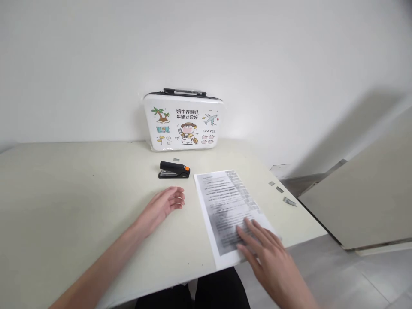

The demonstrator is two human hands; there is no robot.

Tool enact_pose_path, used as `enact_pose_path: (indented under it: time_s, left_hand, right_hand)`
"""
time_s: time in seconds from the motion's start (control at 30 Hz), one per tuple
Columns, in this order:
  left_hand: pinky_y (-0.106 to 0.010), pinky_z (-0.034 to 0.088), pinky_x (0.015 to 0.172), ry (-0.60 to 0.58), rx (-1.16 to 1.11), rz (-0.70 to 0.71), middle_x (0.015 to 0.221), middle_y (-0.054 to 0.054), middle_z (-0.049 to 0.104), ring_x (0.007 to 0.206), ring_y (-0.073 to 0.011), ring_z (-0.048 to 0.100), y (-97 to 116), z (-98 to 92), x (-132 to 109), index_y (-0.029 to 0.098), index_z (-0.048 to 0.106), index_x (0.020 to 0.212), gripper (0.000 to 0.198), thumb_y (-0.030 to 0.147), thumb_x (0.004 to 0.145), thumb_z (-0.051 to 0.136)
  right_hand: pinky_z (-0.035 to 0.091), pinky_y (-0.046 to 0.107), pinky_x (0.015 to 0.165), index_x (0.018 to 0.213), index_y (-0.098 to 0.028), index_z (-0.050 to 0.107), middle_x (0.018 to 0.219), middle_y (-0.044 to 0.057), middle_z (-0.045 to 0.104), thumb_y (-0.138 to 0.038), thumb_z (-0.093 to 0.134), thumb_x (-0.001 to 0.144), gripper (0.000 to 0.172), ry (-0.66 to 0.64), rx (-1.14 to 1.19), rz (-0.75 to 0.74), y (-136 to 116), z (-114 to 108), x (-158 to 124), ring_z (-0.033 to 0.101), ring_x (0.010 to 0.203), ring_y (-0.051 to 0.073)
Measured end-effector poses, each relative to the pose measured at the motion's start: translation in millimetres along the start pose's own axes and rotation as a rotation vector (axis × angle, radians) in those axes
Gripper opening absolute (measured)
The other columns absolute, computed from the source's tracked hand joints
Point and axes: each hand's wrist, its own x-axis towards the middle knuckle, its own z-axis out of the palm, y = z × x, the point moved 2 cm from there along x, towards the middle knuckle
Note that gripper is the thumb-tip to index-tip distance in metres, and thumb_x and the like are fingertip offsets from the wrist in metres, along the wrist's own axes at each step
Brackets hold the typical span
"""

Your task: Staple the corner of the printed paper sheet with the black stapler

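A printed stack of paper (222, 201) lies at a slant on the table, its near corner at the front edge. My right hand (265, 249) rests over its lower right part with fingers stretched and spread, slightly blurred, covering some of the print. To the left of the paper, my left hand (169, 201) lies on its side on the table, fingers loosely curved and holding nothing. Just beyond that hand sits a black stapler (174, 170) with an orange piece at its right end. A small strip of staples (176, 159) lies behind the stapler.
A white case (185, 122) with cartoon prints and a black handle stands against the wall. Several staple strips (279, 189) lie near the right edge of the pale table (64, 201). A light panel (363, 193) stands beyond that edge. My legs show below the front edge.
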Motion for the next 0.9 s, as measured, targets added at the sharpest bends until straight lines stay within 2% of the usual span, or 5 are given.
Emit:
enact_pose_path:
  time_s: [0.3,0.4,0.5,0.7,0.9]
  left_hand:
    - [-0.038,0.037,0.117,-0.068,0.515,0.342,0.128,-0.009,0.07,0.139,-0.0324,0.048,-3,18.1,-13,0.025,0.079,0.101,0.015,0.023,0.086,0.079]
    - [-0.045,0.015,0.129,-0.031,0.587,0.378,0.138,-0.01,0.067,0.151,-0.0355,0.035,-10,3.7,-13,0.025,0.079,0.105,0.024,0.022,0.082,0.082]
    - [-0.048,0.004,0.13,-0.013,0.713,0.434,0.147,-0.009,0.062,0.154,-0.0365,0.03,-15,-16.2,-18,0.026,0.077,0.117,0.035,0.026,0.082,0.083]
    - [-0.049,0.002,0.129,0.038,0.932,0.524,0.152,-0.008,0.058,0.152,-0.0359,0.034,-17,-40.3,-31,0.027,0.071,0.129,0.037,0.034,0.092,0.073]
    - [-0.049,0.003,0.129,0.04,1.004,0.532,0.153,-0.008,0.058,0.152,-0.035,0.036,-15,-37.7,-36,0.027,0.069,0.131,0.036,0.038,0.097,0.066]
  right_hand:
    - [0.055,0.057,0.099,0.121,-0.032,0.073,0.132,0.01,0.072,-0.049,0.066,0.096,0.031,-0.072,0.21,-0.273,-98,2,5,0.069,0.118,0.037]
    - [0.05,0.046,0.109,0.12,-0.037,0.072,0.114,0.0,0.079,-0.043,0.06,0.102,0.023,-0.235,0.408,-0.318,-119,-10,42,0.071,0.11,0.024]
    - [0.05,0.046,0.109,0.136,-0.031,0.065,0.136,0.005,0.069,-0.04,0.055,0.104,0.034,-0.183,0.412,-0.295,-116,-8,96,0.063,0.126,0.025]
    - [0.044,0.049,0.115,0.151,-0.022,0.048,0.148,0.014,0.054,-0.025,0.058,0.099,0.053,0.056,0.351,-0.181,-104,55,212,0.052,0.136,0.03]
    - [0.046,0.048,0.106,0.141,-0.018,0.054,0.133,0.014,0.067,-0.034,0.062,0.1,0.045,-0.109,0.249,-0.096,-114,104,270,0.062,0.121,0.032]
